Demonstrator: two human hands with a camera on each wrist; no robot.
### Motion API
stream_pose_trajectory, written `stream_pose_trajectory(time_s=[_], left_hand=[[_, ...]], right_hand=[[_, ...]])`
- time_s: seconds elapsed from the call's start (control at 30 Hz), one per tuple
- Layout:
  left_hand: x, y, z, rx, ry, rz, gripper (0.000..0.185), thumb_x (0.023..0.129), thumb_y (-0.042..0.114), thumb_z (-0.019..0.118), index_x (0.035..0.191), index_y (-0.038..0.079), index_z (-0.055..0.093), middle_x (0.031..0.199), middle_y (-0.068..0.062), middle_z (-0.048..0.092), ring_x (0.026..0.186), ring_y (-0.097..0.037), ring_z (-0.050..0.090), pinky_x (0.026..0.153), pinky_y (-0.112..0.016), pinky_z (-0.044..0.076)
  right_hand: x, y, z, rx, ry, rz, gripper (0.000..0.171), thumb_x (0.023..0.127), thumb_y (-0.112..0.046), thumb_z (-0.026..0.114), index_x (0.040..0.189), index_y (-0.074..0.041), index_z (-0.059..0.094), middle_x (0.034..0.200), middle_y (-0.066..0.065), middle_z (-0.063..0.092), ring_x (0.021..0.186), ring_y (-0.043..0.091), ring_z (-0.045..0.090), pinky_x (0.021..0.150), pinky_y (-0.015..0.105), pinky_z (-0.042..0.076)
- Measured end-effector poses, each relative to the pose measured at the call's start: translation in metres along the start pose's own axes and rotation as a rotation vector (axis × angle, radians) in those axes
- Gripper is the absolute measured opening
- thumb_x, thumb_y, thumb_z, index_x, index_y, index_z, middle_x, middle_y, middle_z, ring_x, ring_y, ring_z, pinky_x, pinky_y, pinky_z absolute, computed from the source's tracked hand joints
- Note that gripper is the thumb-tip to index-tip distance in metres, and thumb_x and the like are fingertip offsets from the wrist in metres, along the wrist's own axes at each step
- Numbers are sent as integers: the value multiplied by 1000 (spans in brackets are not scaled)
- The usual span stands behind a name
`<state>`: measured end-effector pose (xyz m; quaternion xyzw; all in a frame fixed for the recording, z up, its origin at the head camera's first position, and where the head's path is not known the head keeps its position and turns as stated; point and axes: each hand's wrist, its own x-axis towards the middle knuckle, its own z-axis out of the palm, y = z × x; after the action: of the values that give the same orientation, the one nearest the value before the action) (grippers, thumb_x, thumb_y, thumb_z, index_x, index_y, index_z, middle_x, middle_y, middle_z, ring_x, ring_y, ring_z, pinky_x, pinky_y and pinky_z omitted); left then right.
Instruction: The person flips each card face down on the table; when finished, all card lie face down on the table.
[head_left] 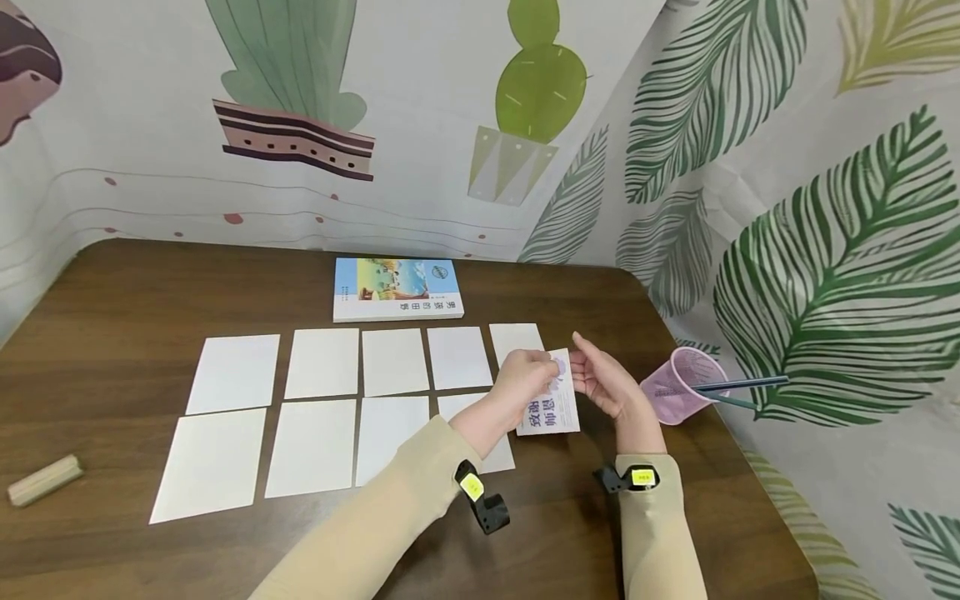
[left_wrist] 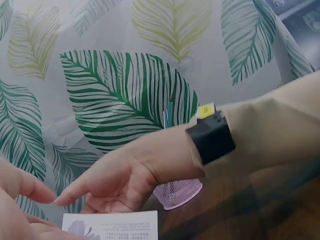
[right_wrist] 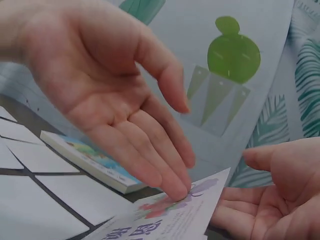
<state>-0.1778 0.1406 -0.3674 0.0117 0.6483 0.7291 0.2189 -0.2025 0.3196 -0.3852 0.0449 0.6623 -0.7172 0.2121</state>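
A printed card (head_left: 561, 408) with purple flowers and large Chinese characters lies between my two hands at the right end of the white cards. My left hand (head_left: 517, 382) reaches over it; the right wrist view shows its nearly straight fingertips (right_wrist: 175, 192) touching the printed face, thumb held apart. From the right, my right hand (head_left: 609, 383) has its fingers at the card's far edge, partly hidden behind it in the right wrist view, with the thumb raised away. Blank white cards (head_left: 315, 446) lie in two rows to the left, the nearest partly covered by my left arm.
A book (head_left: 397, 310) with a colourful cover lies behind the rows. Right of my right hand, a pink mesh cup (head_left: 663, 392) tilts at the table edge with pens (head_left: 757, 382) in it. A short pale wooden block (head_left: 45, 481) rests at the far left.
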Motion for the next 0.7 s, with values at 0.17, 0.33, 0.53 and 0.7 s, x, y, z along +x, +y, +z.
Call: stream_pose_trajectory(time_s=[0.17,0.33,0.53,0.7], left_hand=[[3,4,-2,192,97,114,45,84,17,73,121,-7,65,121,-17,67,94,-20,63,78,-24,54],[8,6,-1,385,220,249,47,75,27,86,110,-3,73,106,-12,74,96,-20,69,75,-22,56],[13,1,1,402,278,286,45,72,27,88,104,-1,75,97,-10,76,90,-18,71,67,-19,55],[17,-2,1,384,317,295,39,72,22,87,101,-1,76,89,-9,77,81,-16,73,62,-18,54]], right_hand=[[-6,-9,6,113,-25,-22,59,108,-36,23,85,-9,69,82,2,74,75,9,71,70,18,59],[-9,-15,14,173,15,-48,59,108,-36,23,84,-8,69,78,3,73,68,7,70,67,17,59],[-9,-16,22,158,74,-58,57,109,-32,23,83,-8,68,77,3,73,68,6,70,66,16,59],[-10,-17,26,139,83,-78,56,109,-31,25,83,-8,68,77,3,73,69,6,70,64,15,58]])
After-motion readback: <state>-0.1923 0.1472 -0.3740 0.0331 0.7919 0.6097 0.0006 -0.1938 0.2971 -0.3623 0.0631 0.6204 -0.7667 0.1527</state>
